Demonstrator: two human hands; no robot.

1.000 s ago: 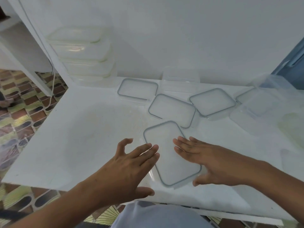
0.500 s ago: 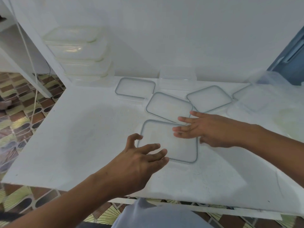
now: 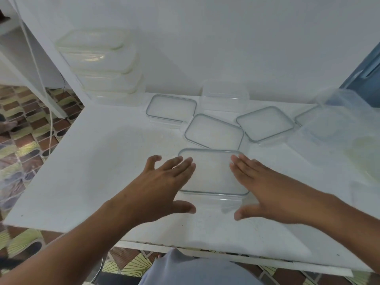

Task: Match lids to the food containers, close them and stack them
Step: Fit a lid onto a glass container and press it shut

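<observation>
Two flat hands, left hand and right hand, flank one lid (four beyond).

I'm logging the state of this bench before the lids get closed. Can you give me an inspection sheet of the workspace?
Surface: white table, faintly smudged, bare at the left.
Job's things: nearest lidded container lies between both hands; three more lids behind it; a stack of closed containers at the back left; an open clear container by the wall; blurred clear containers at the right.
Clutter: nothing seen.
Grippers: left hand and right hand open, fingers spread at the nearest container's short ends.
Cables: a white cord hangs left of the table.
Surroundings: white wall, patterned floor tiles.
</observation>
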